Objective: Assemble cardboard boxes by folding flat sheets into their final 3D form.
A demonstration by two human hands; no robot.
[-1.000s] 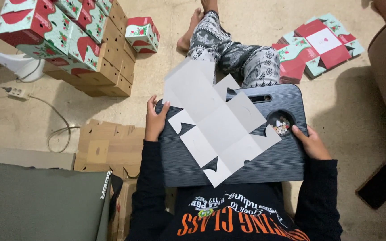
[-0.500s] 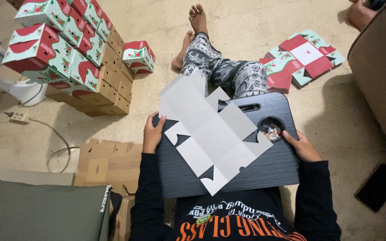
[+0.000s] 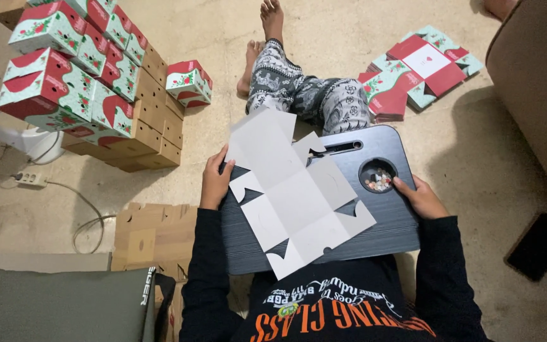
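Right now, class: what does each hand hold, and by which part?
Left hand grips the lap tray's left edge beside the flat carton blank; right hand rests by its cup hole.
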